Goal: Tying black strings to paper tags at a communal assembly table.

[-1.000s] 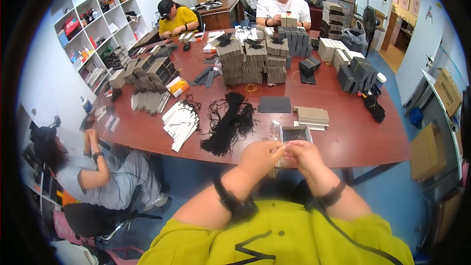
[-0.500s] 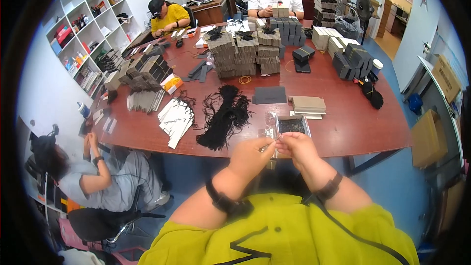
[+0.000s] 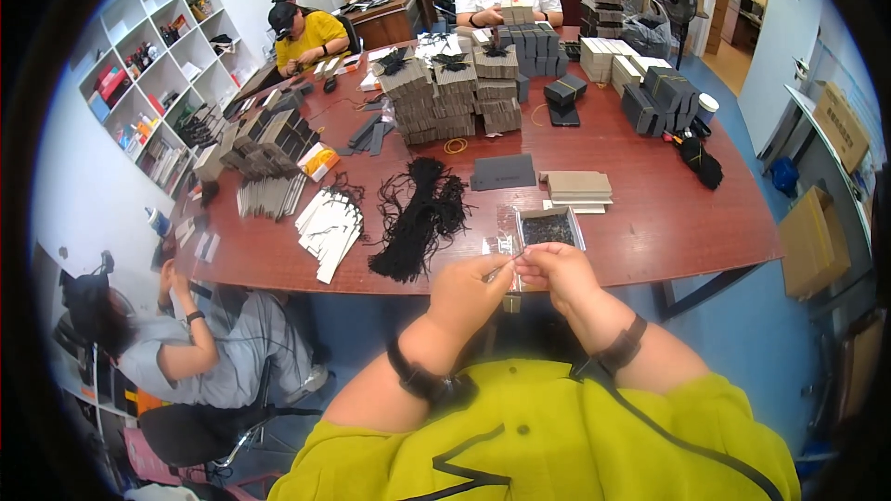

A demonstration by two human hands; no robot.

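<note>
My left hand [image 3: 469,286] and my right hand [image 3: 566,276] meet at the table's near edge, fingertips almost touching. Both are closed in a pinch on a thin dark strand [image 3: 517,257], mostly covered by the fingers. Just beyond the right fingertips stands a small open box [image 3: 579,230] of tiny dark pieces. Clear plastic [image 3: 498,243] lies at its left. A thick bundle of black cords [image 3: 419,223] is left of my hands, and beside it white strips [image 3: 327,232] with black cords are fanned out. Behind the box are a dark grey flat piece [image 3: 504,173] and stacked brownish-grey pieces [image 3: 577,186].
Tall stacks of grey pieces [image 3: 455,97] fill the table's middle, with dark boxes [image 3: 661,100] and a black cord hank [image 3: 701,162] to the right. One co-worker [image 3: 186,334] sits at the left, others across the table. Cartons [image 3: 812,241] stand on the right.
The whole view has shifted slightly. My hands keep the same pinch, with the fingertips nearly in the same place in front of the small box.
</note>
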